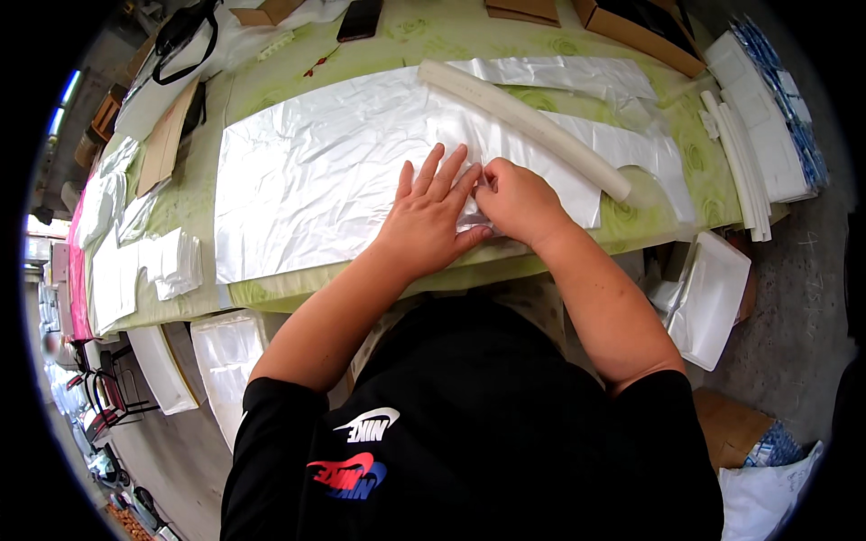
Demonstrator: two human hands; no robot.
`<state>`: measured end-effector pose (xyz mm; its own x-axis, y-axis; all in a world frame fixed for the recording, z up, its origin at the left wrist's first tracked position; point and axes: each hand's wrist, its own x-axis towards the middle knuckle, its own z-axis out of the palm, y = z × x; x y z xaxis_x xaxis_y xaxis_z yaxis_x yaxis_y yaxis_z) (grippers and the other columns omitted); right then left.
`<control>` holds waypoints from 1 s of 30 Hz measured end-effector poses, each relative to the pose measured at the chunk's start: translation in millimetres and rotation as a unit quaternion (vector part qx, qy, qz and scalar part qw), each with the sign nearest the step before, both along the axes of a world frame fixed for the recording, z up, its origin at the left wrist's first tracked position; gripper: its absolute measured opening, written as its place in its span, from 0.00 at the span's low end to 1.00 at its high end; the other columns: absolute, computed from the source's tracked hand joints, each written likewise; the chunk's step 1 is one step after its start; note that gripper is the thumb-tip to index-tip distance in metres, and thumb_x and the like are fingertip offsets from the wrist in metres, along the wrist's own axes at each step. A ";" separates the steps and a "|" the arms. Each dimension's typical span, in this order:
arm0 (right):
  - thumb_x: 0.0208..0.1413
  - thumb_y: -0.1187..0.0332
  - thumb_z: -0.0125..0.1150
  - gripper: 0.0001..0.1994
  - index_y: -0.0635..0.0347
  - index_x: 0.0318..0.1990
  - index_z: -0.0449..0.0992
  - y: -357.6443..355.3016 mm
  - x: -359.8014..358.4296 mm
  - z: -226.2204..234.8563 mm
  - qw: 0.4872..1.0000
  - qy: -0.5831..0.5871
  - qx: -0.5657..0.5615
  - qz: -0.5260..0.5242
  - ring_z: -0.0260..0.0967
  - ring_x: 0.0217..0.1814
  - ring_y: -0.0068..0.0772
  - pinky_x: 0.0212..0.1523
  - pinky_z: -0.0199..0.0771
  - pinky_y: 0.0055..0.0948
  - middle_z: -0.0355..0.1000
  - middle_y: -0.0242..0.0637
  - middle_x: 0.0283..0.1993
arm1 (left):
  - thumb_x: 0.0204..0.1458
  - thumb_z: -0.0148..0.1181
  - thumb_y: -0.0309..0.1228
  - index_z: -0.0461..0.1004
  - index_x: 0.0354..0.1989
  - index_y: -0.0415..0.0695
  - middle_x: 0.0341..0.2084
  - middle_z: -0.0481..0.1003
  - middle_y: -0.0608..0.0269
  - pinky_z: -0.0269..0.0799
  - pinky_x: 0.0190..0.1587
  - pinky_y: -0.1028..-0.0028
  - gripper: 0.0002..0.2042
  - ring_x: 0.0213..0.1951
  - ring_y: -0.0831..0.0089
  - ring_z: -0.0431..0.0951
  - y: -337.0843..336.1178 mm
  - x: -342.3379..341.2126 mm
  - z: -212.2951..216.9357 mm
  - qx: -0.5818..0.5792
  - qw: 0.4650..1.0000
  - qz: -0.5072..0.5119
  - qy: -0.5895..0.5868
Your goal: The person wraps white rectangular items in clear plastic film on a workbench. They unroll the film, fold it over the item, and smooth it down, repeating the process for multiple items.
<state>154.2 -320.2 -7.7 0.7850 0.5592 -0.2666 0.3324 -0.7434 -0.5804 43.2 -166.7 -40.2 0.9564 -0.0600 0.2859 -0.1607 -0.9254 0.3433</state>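
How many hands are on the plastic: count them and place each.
2. The left hand lies with fingers spread toward the near edge of the plastic; the right hand, fingers curled, is just right of it. Neither is hidden.

Qty ck, 1 bench (415, 45):
L hand (431, 207) x1, R hand (523, 203) x1; pale tube (528, 126) x1; dk phone (361, 20) x1; red tassel (317, 65) x1; cardbd pcs (523, 10), far edge, x3; wht tub (714, 302), R side, x1; thin wht rods (737, 162), ct unclear; wht film sheets (307, 162), ct unclear.

Tube (523, 127) bars way beyond hands (519, 200); room leftward over white sheet (307, 171).
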 end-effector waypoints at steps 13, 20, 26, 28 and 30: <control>0.54 0.69 0.64 0.22 0.61 0.56 0.69 -53.4 -59.7 -6.1 0.982 0.071 0.173 0.020 0.75 0.33 0.47 0.36 0.74 0.42 0.75 0.41 0.29 | 0.51 0.68 0.53 0.62 0.73 0.49 0.75 0.56 0.52 0.43 0.75 0.42 0.42 0.77 0.55 0.52 -7.6 -28.1 6.4 0.058 0.992 -0.065 0.087; 0.46 0.78 0.65 0.22 0.56 0.51 0.74 -82.0 -62.7 -14.1 0.926 -0.227 0.267 0.144 0.71 0.52 0.48 0.56 0.70 0.41 0.76 0.38 0.48 | 0.49 0.60 0.24 0.72 0.65 0.49 0.67 0.70 0.63 0.56 0.72 0.50 0.29 0.69 0.61 0.66 -6.3 -41.5 5.9 -0.025 0.996 -0.068 0.056; 0.47 0.73 0.68 0.15 0.56 0.45 0.80 -66.6 -42.0 -28.3 0.938 -0.224 0.216 0.154 0.68 0.55 0.47 0.56 0.67 0.46 0.74 0.34 0.50 | 0.52 0.60 0.24 0.82 0.49 0.44 0.51 0.81 0.61 0.68 0.61 0.59 0.15 0.56 0.57 0.77 -1.0 -22.2 6.2 -0.142 0.989 -0.019 0.023; 0.50 0.67 0.68 0.08 0.57 0.38 0.82 -60.3 -36.8 -37.8 0.946 -0.238 0.189 0.114 0.69 0.51 0.47 0.52 0.67 0.47 0.74 0.36 0.45 | 0.56 0.62 0.28 0.83 0.44 0.42 0.46 0.83 0.59 0.71 0.58 0.60 0.10 0.53 0.57 0.78 0.9 -18.8 6.5 -0.157 0.987 0.011 0.031; 0.53 0.63 0.67 0.08 0.59 0.32 0.82 -53.5 -33.6 -41.1 0.953 -0.244 0.160 0.082 0.69 0.47 0.48 0.49 0.68 0.47 0.75 0.37 0.41 | 0.57 0.63 0.30 0.82 0.40 0.41 0.42 0.81 0.57 0.72 0.53 0.59 0.07 0.47 0.54 0.77 1.3 -16.3 2.5 -0.136 0.990 0.029 -0.007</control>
<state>120.6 -373.7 -48.7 0.6661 0.6769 0.3133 0.7181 -0.4686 -0.5145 26.9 -165.5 -37.7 0.9519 0.0764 0.2966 -0.1160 -0.8062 0.5801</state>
